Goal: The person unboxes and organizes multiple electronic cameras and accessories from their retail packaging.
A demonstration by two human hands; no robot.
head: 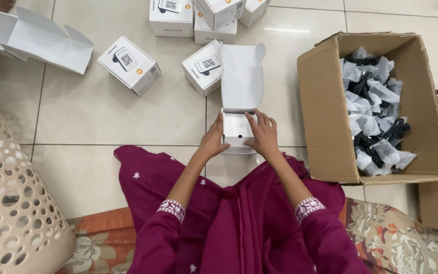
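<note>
A small white carton (238,129) stands on the tiled floor in front of me with its lid flap (242,76) folded up and back. Inside it sits a white device with a dark spot on top. My left hand (214,139) grips the carton's left side. Its right side is held by my right hand (263,133), fingers over the top edge. Both arms wear magenta sleeves with embroidered cuffs.
A brown cardboard box (320,101) at the right holds several bagged black cables (376,111). Several closed white cartons (129,64) lie on the floor ahead, an unfolded white carton (36,35) at far left. A perforated beige basket (11,203) stands at left.
</note>
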